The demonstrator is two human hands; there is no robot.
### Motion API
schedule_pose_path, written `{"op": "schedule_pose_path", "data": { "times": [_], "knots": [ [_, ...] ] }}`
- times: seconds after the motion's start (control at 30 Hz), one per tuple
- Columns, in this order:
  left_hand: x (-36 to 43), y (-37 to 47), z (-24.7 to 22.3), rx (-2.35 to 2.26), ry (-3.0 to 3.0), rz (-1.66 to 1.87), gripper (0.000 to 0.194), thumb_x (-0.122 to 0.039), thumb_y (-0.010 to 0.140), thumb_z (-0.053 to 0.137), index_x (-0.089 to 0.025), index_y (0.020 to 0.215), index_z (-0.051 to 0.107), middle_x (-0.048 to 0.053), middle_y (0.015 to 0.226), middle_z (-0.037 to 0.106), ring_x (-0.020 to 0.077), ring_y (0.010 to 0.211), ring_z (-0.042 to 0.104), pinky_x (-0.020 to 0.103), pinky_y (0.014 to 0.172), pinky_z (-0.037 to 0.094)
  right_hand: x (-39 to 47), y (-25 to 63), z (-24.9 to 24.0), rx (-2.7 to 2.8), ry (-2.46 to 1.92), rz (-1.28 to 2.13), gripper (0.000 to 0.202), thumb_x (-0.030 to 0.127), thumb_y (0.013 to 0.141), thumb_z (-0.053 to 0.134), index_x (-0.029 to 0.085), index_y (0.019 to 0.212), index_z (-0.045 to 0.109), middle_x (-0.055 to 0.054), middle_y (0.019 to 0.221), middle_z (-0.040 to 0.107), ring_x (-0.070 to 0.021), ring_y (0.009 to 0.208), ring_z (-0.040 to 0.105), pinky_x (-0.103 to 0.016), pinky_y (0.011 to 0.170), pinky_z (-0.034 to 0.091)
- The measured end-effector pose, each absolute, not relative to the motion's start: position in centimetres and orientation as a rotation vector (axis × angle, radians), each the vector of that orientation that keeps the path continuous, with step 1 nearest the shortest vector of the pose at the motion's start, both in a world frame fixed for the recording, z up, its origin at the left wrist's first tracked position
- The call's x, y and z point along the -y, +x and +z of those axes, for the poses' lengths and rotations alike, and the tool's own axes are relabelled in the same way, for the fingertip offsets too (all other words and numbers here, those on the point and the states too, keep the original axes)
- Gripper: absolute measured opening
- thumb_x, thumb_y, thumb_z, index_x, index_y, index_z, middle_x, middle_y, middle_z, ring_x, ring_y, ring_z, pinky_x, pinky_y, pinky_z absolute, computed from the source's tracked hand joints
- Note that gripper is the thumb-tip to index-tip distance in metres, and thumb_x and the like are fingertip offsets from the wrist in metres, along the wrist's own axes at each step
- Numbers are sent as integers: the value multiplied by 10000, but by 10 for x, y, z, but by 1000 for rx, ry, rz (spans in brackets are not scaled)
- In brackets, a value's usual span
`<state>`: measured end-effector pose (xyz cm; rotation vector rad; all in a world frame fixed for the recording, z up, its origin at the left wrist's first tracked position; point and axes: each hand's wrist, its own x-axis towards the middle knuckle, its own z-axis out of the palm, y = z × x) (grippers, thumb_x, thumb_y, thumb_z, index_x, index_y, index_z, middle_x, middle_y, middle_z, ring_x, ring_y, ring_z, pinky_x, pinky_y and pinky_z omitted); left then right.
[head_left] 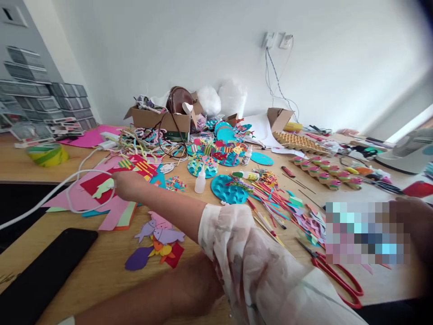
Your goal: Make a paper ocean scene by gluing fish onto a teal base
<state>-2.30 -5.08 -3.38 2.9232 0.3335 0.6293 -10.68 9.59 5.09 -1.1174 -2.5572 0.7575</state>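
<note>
My right hand (128,186) reaches across to the left, its fingers closed at the edge of a light green paper fish (101,188). Beneath that fish lies red paper (88,186), on a pile of pink sheets (72,192). My left hand (199,289) is low in front, blurred and partly behind my right sleeve; its fingers cannot be made out. Near it are purple paper fish (169,236), a dark purple cutout (138,258) and a red paper piece (175,255).
A black phone (50,275) lies front left, with a white cable (40,205) behind. Red-handled scissors (338,275), a glue bottle (200,181) and a blue scalloped base (228,189) are about. Another person's hand (414,221) is at right beside a pixelated patch. A cardboard box (158,121) stands behind.
</note>
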Motion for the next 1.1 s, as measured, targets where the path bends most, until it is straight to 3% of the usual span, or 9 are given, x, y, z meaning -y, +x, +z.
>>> {"op": "schedule_pose_path", "data": {
  "times": [0.07, 0.3, 0.5, 0.7, 0.9, 1.1],
  "knots": [
    [51, -22, -37, -319, 2969, 615, 286, -189, 814, 487, -163, 1080, 588, 73, 1148, 650, 240, 1087, 572, 327, 942, 453, -95, -101, 52, 2568, -1137, 732, 370, 19, 706, 532, 98, 1060, 602, -153, 1107, 648, -265, 1000, 598, -338, 763, 477],
    [48, -18, -43, -347, 2887, 580, 336, -106, 731, 510, -192, 1052, 561, 36, 1201, 610, 215, 1134, 514, 328, 1007, 373, -106, -81, 56, 2406, -1185, 729, 297, 85, 767, 526, 173, 1034, 619, -76, 1099, 655, -196, 1024, 579, -282, 825, 450],
    [46, -19, -37, -337, 2985, 460, 167, -165, 781, 508, -156, 943, 548, 51, 853, 634, 177, 806, 555, 318, 808, 463, -80, -48, 85, 2201, -1106, 866, 209, 88, 769, 530, 180, 918, 645, -12, 897, 691, -138, 847, 621, -238, 730, 479],
    [50, -25, -35, -374, 2882, 816, 222, -78, 788, 417, -155, 942, 557, 63, 882, 627, 163, 815, 553, 284, 784, 465, -13, 51, 125, 1980, -939, 793, 196, 105, 785, 487, 203, 868, 635, 33, 864, 670, -99, 807, 616, -215, 721, 472],
    [50, -33, -19, -447, 2744, 942, 285, -28, 826, 371, -144, 1021, 544, 90, 913, 638, 156, 821, 583, 263, 730, 495, 11, 169, 85, 1914, -1348, 543, 131, 221, 784, 514, 219, 819, 640, 4, 767, 675, -136, 680, 607, -247, 602, 463],
    [38, -52, 8, -603, 2803, 895, 275, -82, 885, 367, -171, 1062, 557, 78, 961, 651, 139, 871, 605, 220, 745, 495, 38, 223, 46, 2110, -1752, 286, 177, 246, 821, 468, 235, 801, 644, -1, 687, 673, -154, 630, 603, -258, 570, 422]
  ]
}}
